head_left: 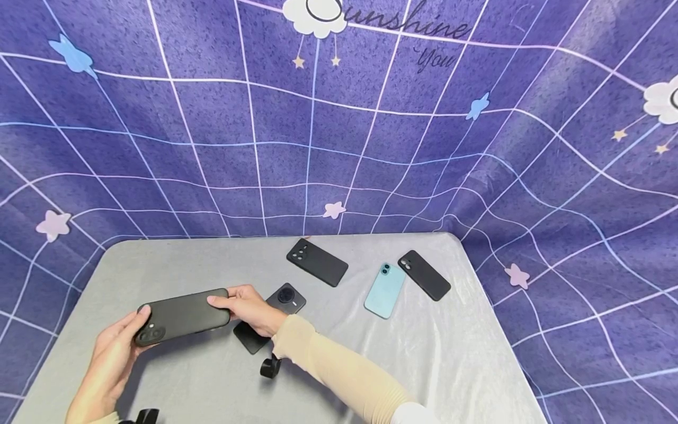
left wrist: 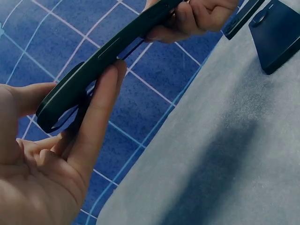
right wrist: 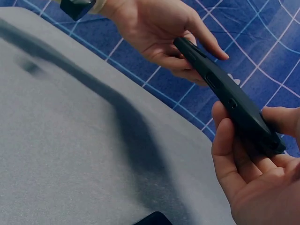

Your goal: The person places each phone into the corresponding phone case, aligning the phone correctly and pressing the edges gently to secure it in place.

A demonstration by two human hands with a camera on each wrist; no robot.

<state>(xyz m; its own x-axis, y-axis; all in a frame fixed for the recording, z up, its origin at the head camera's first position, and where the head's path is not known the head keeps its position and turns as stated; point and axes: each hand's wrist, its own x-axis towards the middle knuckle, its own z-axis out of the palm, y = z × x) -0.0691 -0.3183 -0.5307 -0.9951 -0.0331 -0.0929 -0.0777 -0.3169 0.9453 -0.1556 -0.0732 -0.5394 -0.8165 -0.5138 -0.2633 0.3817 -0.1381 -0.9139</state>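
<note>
Both hands hold a black phone case (head_left: 185, 317) above the left part of the table, its back and camera end facing up in the head view. My left hand (head_left: 119, 347) grips the camera end, thumb on top and fingers beneath. At the opposite end my right hand (head_left: 254, 307) pinches the case, thumb on the back. The left wrist view shows the case's side edge (left wrist: 105, 51) and a gap beneath it; whether a phone sits inside I cannot tell. Under the right wrist lies a dark phone (head_left: 288, 299) with a round camera, partly hidden by that hand.
A second black case (head_left: 318, 262) lies towards the back of the grey-covered table (head_left: 445, 365). To its right are a light-blue phone (head_left: 385, 291) and another black case (head_left: 425, 275), close together. A purple gridded curtain (head_left: 286, 129) rises behind the table.
</note>
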